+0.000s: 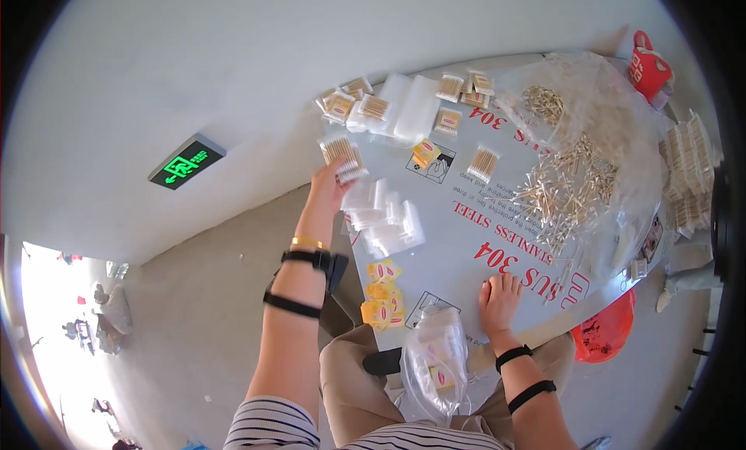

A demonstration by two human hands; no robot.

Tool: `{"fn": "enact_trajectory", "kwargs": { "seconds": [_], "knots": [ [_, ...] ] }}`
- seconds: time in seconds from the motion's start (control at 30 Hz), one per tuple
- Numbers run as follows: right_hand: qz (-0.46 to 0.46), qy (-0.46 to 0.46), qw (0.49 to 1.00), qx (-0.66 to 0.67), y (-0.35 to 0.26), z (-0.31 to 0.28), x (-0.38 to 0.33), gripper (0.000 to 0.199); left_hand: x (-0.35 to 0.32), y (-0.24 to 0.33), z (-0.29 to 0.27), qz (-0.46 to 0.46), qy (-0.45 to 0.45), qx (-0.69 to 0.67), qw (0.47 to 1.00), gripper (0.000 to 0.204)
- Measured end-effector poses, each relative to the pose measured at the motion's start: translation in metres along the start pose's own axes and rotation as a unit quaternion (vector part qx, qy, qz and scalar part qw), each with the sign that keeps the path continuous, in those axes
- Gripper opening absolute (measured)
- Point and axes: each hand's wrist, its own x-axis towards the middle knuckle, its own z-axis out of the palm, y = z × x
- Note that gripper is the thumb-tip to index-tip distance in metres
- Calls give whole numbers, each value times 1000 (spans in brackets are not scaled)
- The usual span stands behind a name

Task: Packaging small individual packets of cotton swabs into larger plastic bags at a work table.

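My left hand (329, 187) grips a clear pack of cotton swabs (342, 153) at the table's left edge. Just below that hand lie clear plastic bags (386, 221), loosely overlapping. My right hand (501, 301) rests palm down on the table's near part with fingers stretched out, holding nothing. Farther in, a heap of loose cotton swabs (563, 187) spreads at the right, partly under a large clear plastic bag (625, 170). A single swab pack (483, 163) lies mid-table, and a small pile of yellow cards (425, 152) sits to its left.
More swab packs (339, 106) and stacked clear bags (416, 108) line the far edge. Yellow cards (382, 304) lie at the near left. A bag with cards inside (437, 349) hangs over the near edge. Red bag (606, 331) is below right; a red object (649, 71) stands far right.
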Motion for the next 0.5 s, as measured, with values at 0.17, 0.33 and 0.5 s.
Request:
{"fn": "enact_trajectory", "kwargs": {
  "seconds": [0.17,0.33,0.5],
  "knots": [
    [-9,17,1000,-2,0,4,-1,12,-161,8,4,56,-151,-82,984,30],
    [-30,50,998,1,14,8,0,13,-293,1,13,167,-199,-54,964,33],
    [70,-70,838,537,7,-61,10,24,-378,-1,22,244,-310,124,911,42]
  ]
}}
